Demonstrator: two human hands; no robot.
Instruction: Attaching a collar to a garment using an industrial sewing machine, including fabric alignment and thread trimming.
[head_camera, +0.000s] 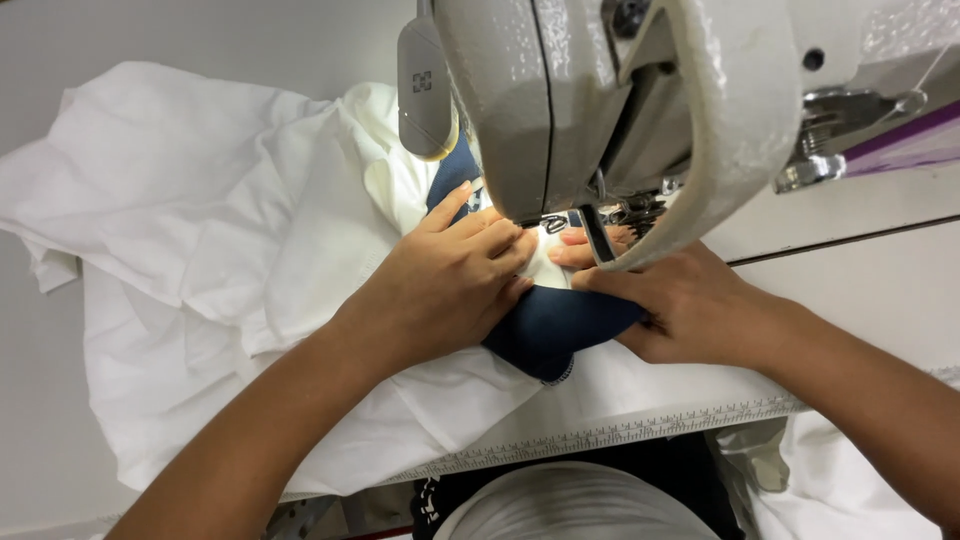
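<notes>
Looking down from my head camera, I see my two bare hands working at a sewing machine (560, 90) on a pale table (860, 290). My left hand (440, 285) lies flat, fingers spread and pressing down, not closed around anything, on a dark blue piece of cloth (550, 325) where it meets a large white cloth (200, 250). My right hand (690, 305) also rests palm down on the blue cloth, its fingertips (575, 240) reaching in beside the presser foot (555, 222) under the machine head; it pinches nothing that I can see. The blue cloth sits between both hands, directly below the needle area, with its folded rounded end pointing toward me. The white cloth is bunched in loose folds to the left and hangs over the table's front edge, along a printed ruler strip (620, 432). As I judge it, sewing is under way at the join; I cannot see finished stitching, so how much seam remains is unclear.
</notes>
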